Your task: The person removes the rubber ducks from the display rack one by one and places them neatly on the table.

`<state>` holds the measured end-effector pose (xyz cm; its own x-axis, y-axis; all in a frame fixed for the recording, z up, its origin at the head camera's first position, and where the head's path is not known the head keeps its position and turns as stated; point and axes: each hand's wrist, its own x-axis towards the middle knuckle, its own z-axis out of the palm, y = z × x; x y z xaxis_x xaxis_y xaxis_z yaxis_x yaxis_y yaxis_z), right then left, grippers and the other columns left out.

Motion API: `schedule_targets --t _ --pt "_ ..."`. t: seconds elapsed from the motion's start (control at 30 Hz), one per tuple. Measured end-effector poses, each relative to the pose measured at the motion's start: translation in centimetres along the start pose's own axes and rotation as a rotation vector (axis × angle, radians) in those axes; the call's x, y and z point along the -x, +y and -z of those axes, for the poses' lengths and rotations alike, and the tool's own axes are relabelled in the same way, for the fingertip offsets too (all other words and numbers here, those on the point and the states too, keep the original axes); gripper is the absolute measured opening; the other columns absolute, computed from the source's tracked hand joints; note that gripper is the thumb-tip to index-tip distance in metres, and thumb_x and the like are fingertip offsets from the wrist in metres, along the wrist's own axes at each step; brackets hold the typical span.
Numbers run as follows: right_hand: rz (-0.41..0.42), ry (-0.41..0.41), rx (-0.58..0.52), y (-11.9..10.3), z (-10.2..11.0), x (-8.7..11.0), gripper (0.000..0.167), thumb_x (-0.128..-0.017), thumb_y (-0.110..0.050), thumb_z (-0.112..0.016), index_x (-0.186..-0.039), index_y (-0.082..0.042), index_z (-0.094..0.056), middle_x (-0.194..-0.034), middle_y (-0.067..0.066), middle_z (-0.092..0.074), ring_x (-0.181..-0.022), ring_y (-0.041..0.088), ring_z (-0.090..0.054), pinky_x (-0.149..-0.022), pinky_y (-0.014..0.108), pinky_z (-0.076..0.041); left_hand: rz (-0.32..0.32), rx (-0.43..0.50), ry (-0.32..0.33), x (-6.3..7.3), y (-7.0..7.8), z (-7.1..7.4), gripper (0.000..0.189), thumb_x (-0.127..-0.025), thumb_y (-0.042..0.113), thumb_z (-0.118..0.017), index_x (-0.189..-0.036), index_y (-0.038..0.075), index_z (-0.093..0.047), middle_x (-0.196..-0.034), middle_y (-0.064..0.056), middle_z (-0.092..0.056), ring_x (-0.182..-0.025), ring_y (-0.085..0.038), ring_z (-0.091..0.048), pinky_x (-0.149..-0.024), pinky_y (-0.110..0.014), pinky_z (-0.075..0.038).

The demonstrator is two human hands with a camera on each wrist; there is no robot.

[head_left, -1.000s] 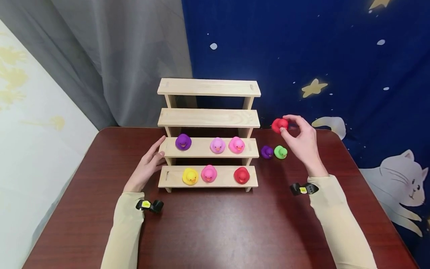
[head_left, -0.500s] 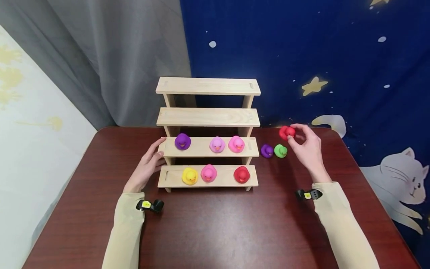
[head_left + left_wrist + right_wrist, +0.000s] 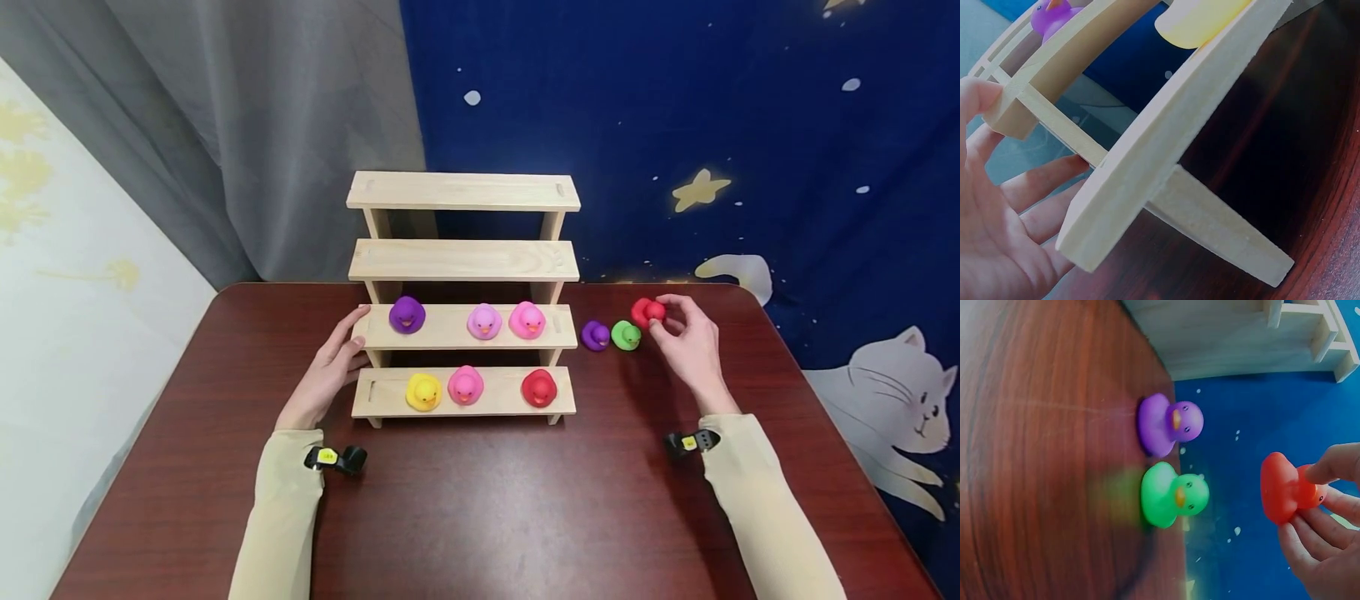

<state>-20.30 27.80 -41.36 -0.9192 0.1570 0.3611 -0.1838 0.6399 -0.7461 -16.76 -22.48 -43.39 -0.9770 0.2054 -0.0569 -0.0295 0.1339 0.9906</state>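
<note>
My right hand (image 3: pixel 688 343) pinches a red rubber duck (image 3: pixel 647 313) by its head, right of the stand. In the right wrist view the red duck (image 3: pixel 1282 489) hangs above the table, fingertips around its head. Close by, a green duck (image 3: pixel 626 335) and a small purple duck (image 3: pixel 596 336) stand side by side on the table. My left hand (image 3: pixel 324 371) holds the left end of the second-lowest shelf of a wooden tiered stand (image 3: pixel 450 333). In the left wrist view, thumb and forefinger lie about the plank's end, other fingers (image 3: pixel 1041 187) extended near the side post.
On the second-lowest shelf sit a purple duck (image 3: pixel 407 315), a lilac duck (image 3: pixel 484 322) and a pink duck (image 3: pixel 527 320). The lowest bears a yellow duck (image 3: pixel 423 392), a pink duck (image 3: pixel 466 385) and a red duck (image 3: pixel 539 388). A blue curtain (image 3: pixel 600 125) hangs behind the dark table (image 3: pixel 480 517).
My right hand has moved right and down toward the table with the red duck, now beside the green one. The left hand stays at the shelf's end.
</note>
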Motion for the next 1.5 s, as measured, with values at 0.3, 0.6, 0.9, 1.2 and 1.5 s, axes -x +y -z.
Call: schedule_targets --t 0.3,0.6,0.9,1.2,1.5 --pt "-0.039 -0.005 0.026 1.7 0.0 0.0 0.032 -0.085 0.003 -0.064 -0.116 0.005 -0.060 -0.113 0.021 -0.063 -0.102 0.033 -0.063 -0.087 0.041 -0.048 0.014 -0.004 0.002 0.1 0.1 0.1 0.052 -0.106 0.033 -0.037 -0.155 0.032 -0.020 -0.155 -0.014 -0.019 -0.128 -0.043 -0.040 -0.103 -0.059 -0.029" --pt "-0.097 -0.018 0.050 3.0 0.1 0.1 0.032 -0.085 0.002 -0.064 -0.117 0.005 -0.060 -0.112 0.024 -0.063 -0.104 0.034 -0.062 -0.088 0.037 -0.049 0.015 -0.010 0.000 0.1 0.1 0.1 0.052 -0.106 0.034 -0.037 -0.155 0.032 -0.020 -0.156 -0.014 -0.017 -0.128 -0.044 -0.040 -0.103 -0.059 -0.029" --pt "-0.140 -0.040 0.059 4.5 0.0 0.2 0.032 -0.085 0.001 -0.065 -0.116 0.007 -0.059 -0.111 0.028 -0.063 -0.105 0.038 -0.062 -0.088 0.039 -0.048 0.025 -0.011 0.003 0.1 0.1 0.0 0.052 -0.106 0.035 -0.037 -0.155 0.033 -0.019 -0.156 -0.015 -0.016 -0.129 -0.045 -0.038 -0.102 -0.060 -0.029" --pt "-0.164 -0.023 0.050 5.9 -0.6 0.3 0.031 -0.084 -0.004 -0.066 -0.113 0.004 -0.060 -0.107 0.026 -0.064 -0.100 0.027 -0.065 -0.083 0.023 -0.050 0.021 -0.005 -0.002 0.1 0.1 0.1 0.053 -0.106 0.035 -0.037 -0.155 0.033 -0.019 -0.157 -0.013 -0.015 -0.130 -0.044 -0.037 -0.103 -0.060 -0.029" --pt "-0.220 -0.080 0.070 6.4 -1.0 0.5 0.032 -0.084 -0.001 -0.066 -0.114 0.006 -0.057 -0.111 0.028 -0.061 -0.106 0.037 -0.060 -0.088 0.035 -0.049 0.019 -0.004 -0.006 0.1 0.0 0.1 0.052 -0.106 0.033 -0.036 -0.155 0.032 -0.019 -0.157 -0.013 -0.016 -0.129 -0.044 -0.038 -0.103 -0.059 -0.030"
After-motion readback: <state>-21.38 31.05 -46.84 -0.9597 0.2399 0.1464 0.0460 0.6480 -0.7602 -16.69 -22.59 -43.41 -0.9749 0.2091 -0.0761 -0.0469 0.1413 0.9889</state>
